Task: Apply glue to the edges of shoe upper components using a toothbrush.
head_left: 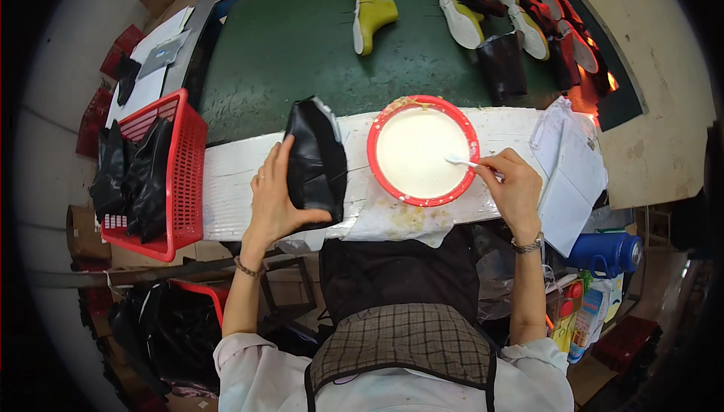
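Note:
My left hand (277,197) grips a black leather boot upper (313,159) by its near left edge, fingers along the side and thumb across the bottom. The upper stands on the white work surface, a pale lining showing at its far right edge. To its right sits a red bowl (423,200) with a thick off-white liquid (421,148) in it, smeared over parts of the rim. Pinched in my right hand (513,188) is a small white brush (461,161), like a toothbrush. Its head reaches over the bowl's right side, at the liquid's surface.
A red plastic basket (183,178) with black leather pieces (147,178) stands at left. Yellow-green boots (375,19) with white soles rest on the green belt (283,42); more boots lie by an orange glow at far right. Papers (566,170) and a blue flask (599,252) are right.

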Demonstrator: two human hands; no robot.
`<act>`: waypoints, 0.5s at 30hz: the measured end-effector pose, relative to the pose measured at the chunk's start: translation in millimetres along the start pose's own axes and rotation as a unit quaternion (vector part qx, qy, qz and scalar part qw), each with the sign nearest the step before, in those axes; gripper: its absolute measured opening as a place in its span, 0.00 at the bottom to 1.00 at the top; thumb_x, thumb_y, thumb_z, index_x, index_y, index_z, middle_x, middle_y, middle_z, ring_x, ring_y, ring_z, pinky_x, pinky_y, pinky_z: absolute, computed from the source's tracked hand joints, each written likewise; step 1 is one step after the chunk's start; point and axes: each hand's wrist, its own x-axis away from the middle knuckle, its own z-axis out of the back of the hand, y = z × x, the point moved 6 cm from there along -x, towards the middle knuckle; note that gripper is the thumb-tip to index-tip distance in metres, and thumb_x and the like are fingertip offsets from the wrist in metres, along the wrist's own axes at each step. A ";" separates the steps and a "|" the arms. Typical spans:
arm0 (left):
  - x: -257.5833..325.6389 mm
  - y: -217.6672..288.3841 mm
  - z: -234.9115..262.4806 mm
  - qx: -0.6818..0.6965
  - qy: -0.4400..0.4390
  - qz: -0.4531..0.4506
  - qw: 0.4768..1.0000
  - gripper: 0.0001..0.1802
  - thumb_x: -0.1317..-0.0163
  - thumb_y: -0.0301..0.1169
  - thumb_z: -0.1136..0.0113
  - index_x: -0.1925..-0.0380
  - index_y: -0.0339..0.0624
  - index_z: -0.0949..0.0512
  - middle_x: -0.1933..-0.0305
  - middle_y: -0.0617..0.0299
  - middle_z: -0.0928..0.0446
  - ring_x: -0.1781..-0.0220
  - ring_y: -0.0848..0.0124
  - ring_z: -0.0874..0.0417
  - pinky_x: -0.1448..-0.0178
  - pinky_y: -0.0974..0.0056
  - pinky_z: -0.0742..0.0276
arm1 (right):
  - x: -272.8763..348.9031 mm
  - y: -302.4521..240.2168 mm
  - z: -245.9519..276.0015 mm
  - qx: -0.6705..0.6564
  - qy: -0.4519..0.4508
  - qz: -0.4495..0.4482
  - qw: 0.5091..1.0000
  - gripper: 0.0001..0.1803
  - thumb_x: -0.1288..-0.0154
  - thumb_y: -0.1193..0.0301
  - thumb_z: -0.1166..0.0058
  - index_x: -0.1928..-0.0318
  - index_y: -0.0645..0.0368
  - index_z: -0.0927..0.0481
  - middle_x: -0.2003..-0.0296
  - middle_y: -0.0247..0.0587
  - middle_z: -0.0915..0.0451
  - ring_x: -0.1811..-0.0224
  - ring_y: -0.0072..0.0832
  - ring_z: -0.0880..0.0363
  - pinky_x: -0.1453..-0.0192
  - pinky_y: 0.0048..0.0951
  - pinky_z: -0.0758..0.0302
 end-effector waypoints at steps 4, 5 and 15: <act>23.6 -2.5 -4.8 -0.096 -0.080 0.033 0.992 0.81 0.78 0.55 0.12 0.20 0.53 0.50 0.18 0.38 0.54 0.22 0.38 0.43 0.30 0.34 0.40 | 0.7 3.8 6.8 -0.086 0.032 -0.016 0.996 0.07 0.38 0.71 0.31 0.62 0.59 0.11 0.71 0.40 0.18 0.73 0.33 0.18 0.68 0.32 0.25; 25.8 -2.5 -6.2 -0.127 -0.111 0.042 0.985 0.81 0.77 0.54 0.12 0.19 0.56 0.50 0.18 0.39 0.55 0.22 0.38 0.43 0.30 0.34 0.39 | 1.1 7.6 6.6 -0.089 0.030 -0.013 0.995 0.07 0.38 0.71 0.31 0.62 0.59 0.11 0.71 0.40 0.18 0.73 0.33 0.18 0.68 0.32 0.25; 22.1 -14.5 -5.8 -0.136 -0.083 -0.002 0.987 0.59 0.60 0.18 0.32 0.23 0.57 0.41 0.26 0.45 0.41 0.28 0.44 0.36 0.33 0.45 0.35 | 9.6 25.5 -2.4 -0.127 -0.023 -0.074 0.989 0.09 0.34 0.71 0.34 0.60 0.65 0.11 0.72 0.43 0.19 0.75 0.28 0.25 0.69 0.29 0.30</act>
